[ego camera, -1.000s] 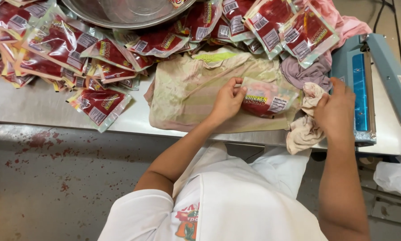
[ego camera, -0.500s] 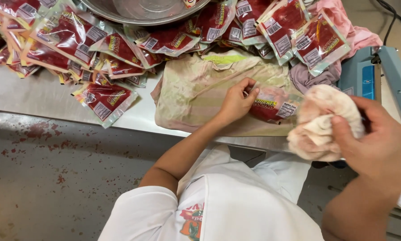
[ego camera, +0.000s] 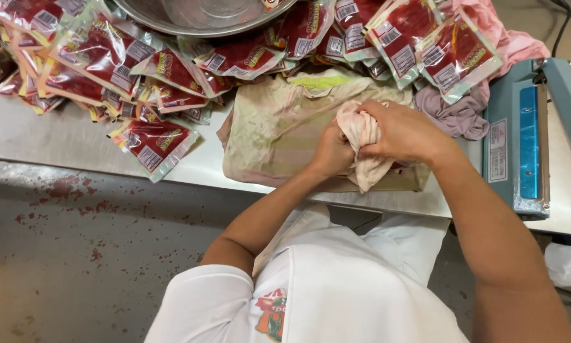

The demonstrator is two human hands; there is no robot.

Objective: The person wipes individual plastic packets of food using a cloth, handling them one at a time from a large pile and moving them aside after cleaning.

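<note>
**Pale rag bunched over a pouch at the table's front edge**

The pale rag [ego camera: 363,143] sits crumpled between both hands, on a stained folded cloth [ego camera: 279,130] spread on the steel table [ego camera: 56,136]. The right hand [ego camera: 405,132] closes over the top of the rag, fingers curled and gripping it. The left hand [ego camera: 332,152] presses in from the left, touching the rag; whether it pinches anything beneath is hidden. A heap of red sealed pouches [ego camera: 101,54] lies behind and to the left, around a metal bowl [ego camera: 203,16]. A blue heat sealer [ego camera: 527,136] stands just right, with a mauve cloth [ego camera: 454,114] beside it.
</note>
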